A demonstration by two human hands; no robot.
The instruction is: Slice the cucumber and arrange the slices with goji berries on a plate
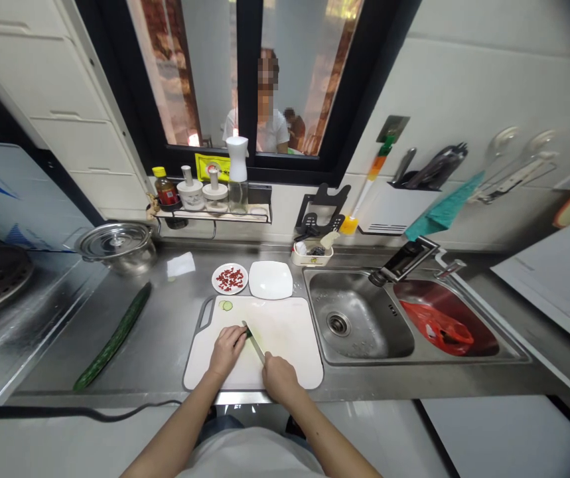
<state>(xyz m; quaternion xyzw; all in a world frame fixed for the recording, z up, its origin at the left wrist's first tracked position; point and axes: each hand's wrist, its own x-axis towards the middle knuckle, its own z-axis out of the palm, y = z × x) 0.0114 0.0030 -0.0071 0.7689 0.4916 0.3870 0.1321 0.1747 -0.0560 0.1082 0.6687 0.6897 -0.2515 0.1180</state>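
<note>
– On the board (pixel 289 325), why this arrangement?
– Left hand (pixel 227 350): fingers closed on cucumber piece (pixel 249 332), mid-board, apparently steadying it; right hand (pixel 281 378): fingers gripping knife (pixel 256 344). Cucumber slices (pixel 227 306) at board's far-left corner, likely for room.

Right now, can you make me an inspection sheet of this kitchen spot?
Surface: metal counter, white cutting board on it.
Job's things: knife, dark green piece, cucumber slices, whole cucumber.
Clutter: red bag in a sink basin, white paper or cloth near the pot.
Hands: right hand grips the knife; left hand holds the dark green piece.
Cables: what looks like a black cord, lower left.
Surroundings: window with a person visible.
</note>
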